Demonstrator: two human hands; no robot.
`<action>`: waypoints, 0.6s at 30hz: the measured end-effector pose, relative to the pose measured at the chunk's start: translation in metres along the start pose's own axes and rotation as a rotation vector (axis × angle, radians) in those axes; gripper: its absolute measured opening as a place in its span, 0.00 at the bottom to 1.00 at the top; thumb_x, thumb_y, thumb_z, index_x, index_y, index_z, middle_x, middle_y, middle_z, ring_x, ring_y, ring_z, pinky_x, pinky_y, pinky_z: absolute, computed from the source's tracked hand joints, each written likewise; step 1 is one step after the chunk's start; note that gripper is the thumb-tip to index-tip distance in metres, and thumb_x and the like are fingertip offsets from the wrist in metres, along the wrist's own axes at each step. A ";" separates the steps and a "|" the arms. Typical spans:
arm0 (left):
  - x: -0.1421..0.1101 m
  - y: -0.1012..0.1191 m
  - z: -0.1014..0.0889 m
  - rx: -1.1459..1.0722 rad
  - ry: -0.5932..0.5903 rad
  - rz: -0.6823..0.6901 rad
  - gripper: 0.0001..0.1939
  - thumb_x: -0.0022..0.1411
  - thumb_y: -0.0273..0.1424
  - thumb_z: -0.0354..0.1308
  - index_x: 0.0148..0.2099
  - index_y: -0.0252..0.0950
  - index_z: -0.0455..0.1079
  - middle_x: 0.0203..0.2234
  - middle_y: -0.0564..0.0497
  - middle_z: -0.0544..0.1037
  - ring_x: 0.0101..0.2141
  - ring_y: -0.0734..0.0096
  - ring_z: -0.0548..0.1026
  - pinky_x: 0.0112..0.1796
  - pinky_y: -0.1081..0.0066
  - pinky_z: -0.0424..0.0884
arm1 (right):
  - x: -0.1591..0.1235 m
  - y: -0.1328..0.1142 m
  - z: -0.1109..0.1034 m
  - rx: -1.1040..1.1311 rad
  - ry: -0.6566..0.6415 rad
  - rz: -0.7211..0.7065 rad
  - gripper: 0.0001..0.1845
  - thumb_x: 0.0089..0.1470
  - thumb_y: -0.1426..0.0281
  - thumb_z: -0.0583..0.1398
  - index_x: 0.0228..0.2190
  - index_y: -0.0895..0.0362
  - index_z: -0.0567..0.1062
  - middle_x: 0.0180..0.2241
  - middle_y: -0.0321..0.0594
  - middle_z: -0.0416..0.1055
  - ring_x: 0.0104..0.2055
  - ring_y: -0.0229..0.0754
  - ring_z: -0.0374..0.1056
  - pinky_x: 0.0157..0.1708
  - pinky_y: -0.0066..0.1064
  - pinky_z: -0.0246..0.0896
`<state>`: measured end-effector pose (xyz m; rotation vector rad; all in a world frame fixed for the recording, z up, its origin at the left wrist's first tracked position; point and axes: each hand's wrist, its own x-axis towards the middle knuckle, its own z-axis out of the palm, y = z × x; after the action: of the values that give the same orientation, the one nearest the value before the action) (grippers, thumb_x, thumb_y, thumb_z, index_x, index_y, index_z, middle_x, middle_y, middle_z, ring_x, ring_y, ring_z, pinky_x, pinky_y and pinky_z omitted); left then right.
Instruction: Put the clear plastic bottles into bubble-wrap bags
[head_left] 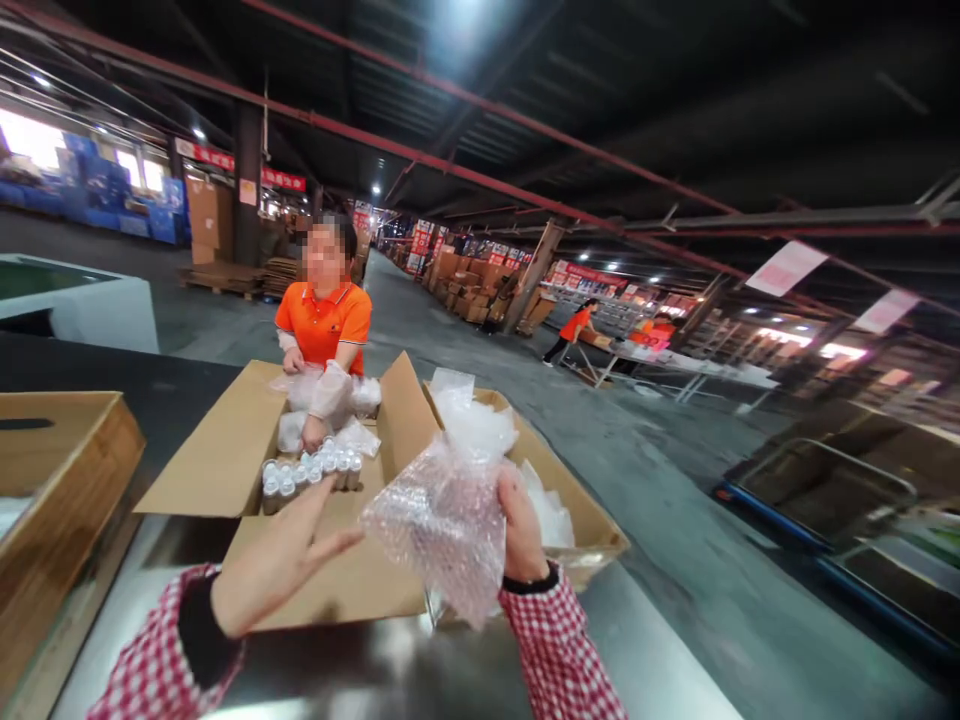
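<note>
A shiny metal counter [645,670] fills the bottom of the frame. On it, at centre, stands an open cardboard box [225,450] with its flaps spread wide; a second open carton [592,525] sits just to its right, holding more clear plastic wrap. At the left edge is a wooden crate [67,480]. Across the box a co-worker in an orange shirt [324,325] reaches a hand into it among loose wrap.

Inside the box, near centre, small bottles with pale caps [311,472] stand packed upright in rows.

The right hand [519,530] is closed around the side of a bubble-wrap bag [446,510], which it holds up above the seam between the two boxes, right of centre. The left hand [281,555] is spread open, palm up, just beside the bag and holding nothing.

The bag looks light, soft and crumply, likely a little slick, so it should sag wherever it is unsupported. A pinch near its open top edge, or a flat palm under its hanging bottom, seems the safest hold. The bottles look rigid, and whether they are glass cannot be told.
</note>
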<state>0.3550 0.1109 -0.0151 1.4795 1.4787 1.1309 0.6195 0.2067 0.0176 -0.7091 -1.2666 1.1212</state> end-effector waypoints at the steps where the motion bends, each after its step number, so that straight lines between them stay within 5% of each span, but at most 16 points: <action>1: 0.001 -0.006 -0.004 -0.040 -0.006 -0.064 0.45 0.51 0.53 0.61 0.64 0.34 0.53 0.61 0.39 0.58 0.59 0.51 0.58 0.60 0.56 0.51 | -0.007 0.003 0.009 0.020 -0.049 0.036 0.19 0.49 0.52 0.61 0.23 0.56 0.71 0.20 0.38 0.68 0.22 0.39 0.61 0.23 0.31 0.59; 4: -0.002 -0.027 -0.005 -0.394 -0.183 -0.235 0.47 0.51 0.57 0.57 0.63 0.31 0.54 0.62 0.37 0.56 0.57 0.51 0.62 0.55 0.58 0.60 | -0.024 0.022 0.034 0.131 -0.187 0.169 0.19 0.47 0.53 0.63 0.24 0.56 0.72 0.20 0.38 0.69 0.22 0.39 0.62 0.23 0.30 0.59; 6: -0.009 -0.037 -0.002 -0.680 -0.313 -0.221 0.41 0.52 0.54 0.59 0.60 0.33 0.59 0.58 0.38 0.62 0.51 0.54 0.69 0.49 0.61 0.66 | -0.032 0.040 0.047 0.225 -0.251 0.292 0.17 0.45 0.55 0.65 0.26 0.56 0.73 0.22 0.36 0.70 0.23 0.37 0.63 0.25 0.29 0.60; 9: -0.018 -0.042 -0.004 -0.929 -0.287 -0.173 0.35 0.54 0.48 0.62 0.58 0.36 0.61 0.53 0.40 0.68 0.46 0.60 0.72 0.46 0.64 0.67 | -0.042 0.065 0.061 0.287 -0.320 0.417 0.16 0.44 0.57 0.67 0.29 0.57 0.74 0.25 0.34 0.70 0.25 0.35 0.63 0.27 0.26 0.60; 14: -0.030 -0.043 -0.017 -0.787 -0.191 -0.173 0.36 0.50 0.40 0.68 0.59 0.40 0.61 0.45 0.44 0.73 0.39 0.62 0.74 0.41 0.65 0.69 | -0.052 0.099 0.072 0.190 -0.454 0.451 0.18 0.44 0.55 0.66 0.28 0.58 0.74 0.24 0.34 0.68 0.25 0.35 0.62 0.28 0.27 0.58; 18: -0.041 -0.054 -0.014 -0.529 -0.176 -0.148 0.28 0.47 0.42 0.68 0.48 0.33 0.72 0.39 0.45 0.75 0.39 0.59 0.72 0.36 0.68 0.68 | -0.049 0.113 0.077 0.056 -0.489 0.406 0.19 0.44 0.54 0.65 0.27 0.58 0.73 0.25 0.34 0.67 0.28 0.36 0.62 0.32 0.29 0.57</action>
<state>0.3254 0.0723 -0.0645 1.0530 1.0421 1.1553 0.5203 0.1877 -0.0869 -0.6903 -1.5285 1.7317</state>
